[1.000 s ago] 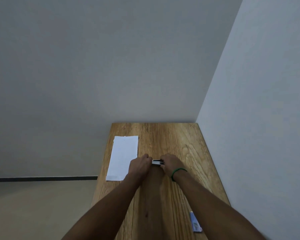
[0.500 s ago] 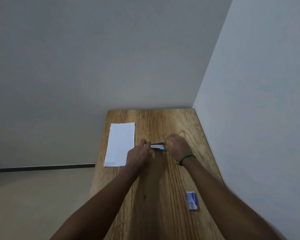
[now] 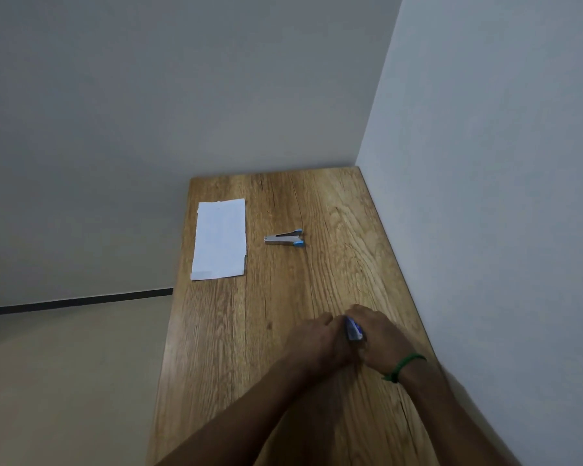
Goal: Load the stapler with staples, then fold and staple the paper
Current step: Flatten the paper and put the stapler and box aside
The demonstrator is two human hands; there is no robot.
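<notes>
- Both hands are bunched together near the right edge of the desk (image 3: 283, 331), close to the camera. The fingers are curled narrow around a small blue-and-white staple box (image 3: 353, 328).
- Right hand (image 3: 377, 334): fingers wrap the box from the right and over the top. There is a green band (image 3: 405, 366) on that wrist.
- Left hand (image 3: 312, 341): it presses in from the left, touching the box or the right hand. Fingertips are hidden, so I can't tell whether it is pinching a flap or only steadying.
- Only a sliver of the box shows between the hands, so whether it is open or closed can't be told.
- Handling guess, box: light thin card that crushes easily. Hold it by the long sides and slide or flip the end open. The staple strip inside is likely brittle and snaps if bent, so pinch it by the sides along its length.
- Stapler (image 3: 284, 239): lies well apart, mid-desk and farther away, untouched by either hand. It is metal with blue ends and looks hinged open.
- Handling guess, stapler: small, stiff, a bit heavy for its size, and it may skid on smooth wood. Hold the base down with one hand and feed the strip into the channel with the other.
- Paper (image 3: 220, 239): a white sheet lying flat near the left edge, left of the stapler and not touching it. One near corner looks slightly lifted.
- Handling guess, paper: light, floppy, slides easily. Lift it at an edge or corner and crease it against the desk.
- Step, judging by the layout: getting the staples out. Loading, folding and stapling are not yet done.
</notes>
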